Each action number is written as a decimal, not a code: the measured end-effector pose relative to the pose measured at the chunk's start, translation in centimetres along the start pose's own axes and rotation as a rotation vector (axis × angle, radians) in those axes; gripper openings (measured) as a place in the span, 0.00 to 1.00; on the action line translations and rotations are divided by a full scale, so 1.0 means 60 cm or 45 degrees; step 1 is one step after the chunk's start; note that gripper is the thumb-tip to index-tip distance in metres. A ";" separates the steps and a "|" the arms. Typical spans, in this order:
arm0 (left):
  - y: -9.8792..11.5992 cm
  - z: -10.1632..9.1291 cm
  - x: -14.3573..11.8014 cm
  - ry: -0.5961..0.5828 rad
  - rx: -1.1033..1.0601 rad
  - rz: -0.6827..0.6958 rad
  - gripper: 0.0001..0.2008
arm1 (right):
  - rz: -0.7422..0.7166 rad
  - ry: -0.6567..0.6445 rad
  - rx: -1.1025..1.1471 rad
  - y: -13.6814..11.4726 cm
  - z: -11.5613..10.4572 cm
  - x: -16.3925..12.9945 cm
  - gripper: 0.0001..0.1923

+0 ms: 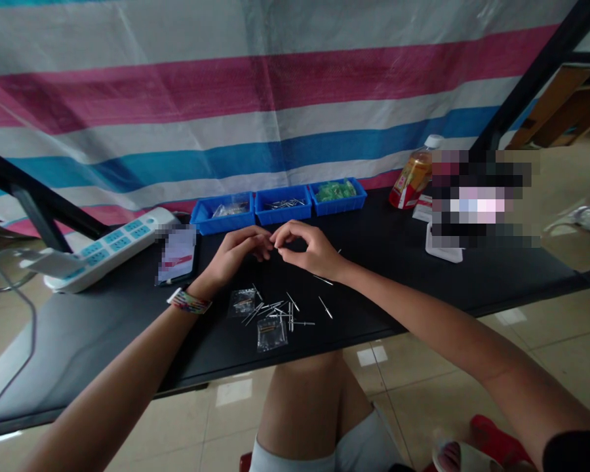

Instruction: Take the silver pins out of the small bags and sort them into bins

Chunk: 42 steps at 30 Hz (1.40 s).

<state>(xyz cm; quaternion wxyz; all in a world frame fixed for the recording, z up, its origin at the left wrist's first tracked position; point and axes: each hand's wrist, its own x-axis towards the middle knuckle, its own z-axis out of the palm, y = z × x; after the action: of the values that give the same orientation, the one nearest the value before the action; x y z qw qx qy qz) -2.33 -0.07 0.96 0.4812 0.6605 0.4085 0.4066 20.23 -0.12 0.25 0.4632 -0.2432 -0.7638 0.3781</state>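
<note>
My left hand [238,252] and my right hand [307,248] meet fingertip to fingertip above the black table [103,321], pinching something very small between them; what it is I cannot make out. Just below the hands lie several thin metal pins [275,309] scattered on the table. Two small clear plastic bags [271,334] rest beside the pins. A striped band sits on my left wrist.
Three blue bins [281,204] stand along the far edge, the right one holding green parts. A white power strip [111,252] and a phone [177,255] lie at left. A bottle of orange drink [413,176] stands at right. A striped tarp hangs behind.
</note>
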 end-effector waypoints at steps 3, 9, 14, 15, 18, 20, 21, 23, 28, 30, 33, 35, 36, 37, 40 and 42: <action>0.003 0.008 -0.001 -0.124 0.024 -0.014 0.18 | 0.092 0.085 0.157 0.005 -0.005 0.006 0.04; 0.004 0.015 -0.005 -0.155 -0.058 -0.069 0.19 | 0.268 0.093 0.442 0.023 -0.002 0.008 0.11; -0.004 0.013 -0.005 -0.067 -0.104 -0.072 0.18 | 0.341 0.062 0.460 0.024 -0.001 0.005 0.11; -0.006 0.012 -0.004 -0.051 -0.115 -0.070 0.18 | 0.343 0.067 0.458 0.024 -0.001 0.005 0.11; -0.009 0.012 -0.003 -0.006 -0.136 -0.057 0.19 | 0.346 0.081 0.442 0.023 -0.001 0.005 0.10; -0.008 0.013 -0.003 0.008 -0.119 -0.042 0.19 | 0.351 0.089 0.431 0.023 -0.001 0.006 0.10; -0.007 0.013 -0.003 0.016 -0.102 -0.029 0.19 | 0.355 0.092 0.431 0.023 -0.001 0.006 0.11; -0.004 0.014 -0.003 0.038 -0.063 -0.005 0.18 | 0.376 0.102 0.452 0.024 -0.002 0.006 0.11; 0.002 0.016 -0.001 0.104 -0.049 0.024 0.15 | 0.512 0.122 0.590 0.029 -0.007 0.008 0.15; 0.004 0.016 -0.001 0.118 -0.050 0.025 0.16 | 0.559 0.125 0.643 0.030 -0.009 0.008 0.16; 0.005 0.017 -0.001 0.119 -0.048 0.013 0.16 | 0.566 0.122 0.686 0.029 -0.010 0.008 0.17; 0.005 0.016 -0.002 0.098 -0.044 -0.015 0.16 | 0.531 0.119 0.682 0.029 -0.010 0.008 0.17; 0.004 0.015 -0.003 0.082 -0.051 -0.035 0.16 | 0.507 0.118 0.669 0.029 -0.009 0.008 0.17; 0.003 0.014 -0.003 0.065 -0.070 -0.058 0.16 | 0.481 0.120 0.649 0.029 -0.008 0.008 0.17; -0.001 0.011 -0.003 0.038 -0.180 -0.135 0.19 | 0.418 0.129 0.581 0.029 -0.006 0.008 0.16; -0.002 0.011 -0.002 0.039 -0.230 -0.173 0.19 | 0.398 0.116 0.555 0.029 -0.005 0.008 0.16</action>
<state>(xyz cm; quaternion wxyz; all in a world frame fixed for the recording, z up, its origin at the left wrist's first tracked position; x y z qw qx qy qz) -1.79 -0.36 0.68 0.5591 0.5788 0.4213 0.4182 20.32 1.35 -0.83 0.4746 -0.2695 -0.5958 0.5892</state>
